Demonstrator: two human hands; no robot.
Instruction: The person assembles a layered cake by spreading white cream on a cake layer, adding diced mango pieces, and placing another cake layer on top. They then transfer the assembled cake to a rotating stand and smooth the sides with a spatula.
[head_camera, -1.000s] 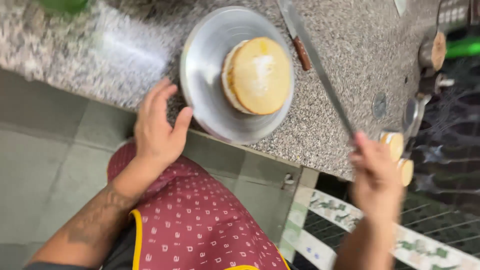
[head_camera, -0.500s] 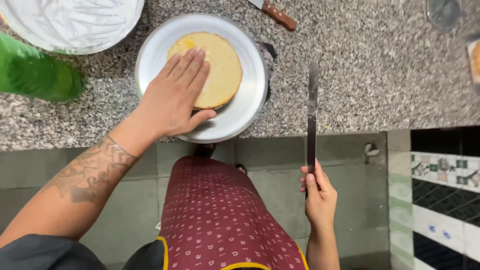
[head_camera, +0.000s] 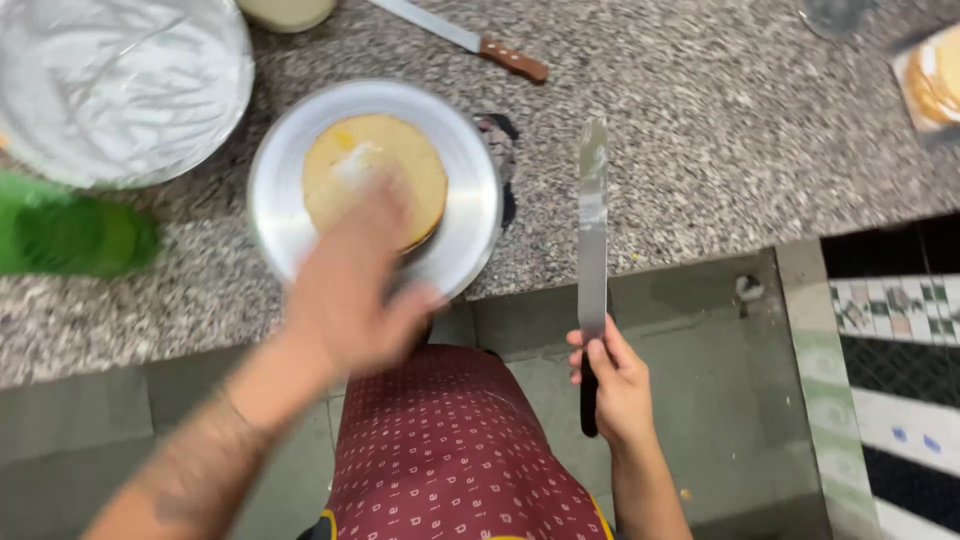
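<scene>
cake layer (head_camera: 375, 175) on round plate (head_camera: 275, 215) under blurred, open left hand (head_camera: 350, 285); right hand (head_camera: 610, 385) grips spatula (head_camera: 592, 230).

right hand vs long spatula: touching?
Touching. The head view shows the right hand closed round the dark handle of the long spatula, blade pointing up over the granite counter edge.

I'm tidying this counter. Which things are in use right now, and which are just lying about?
In use: round cake layer, metal plate, long spatula in the right hand, left hand.

Lying about: wooden-handled knife, foil-covered bowl, green bottle.
</scene>
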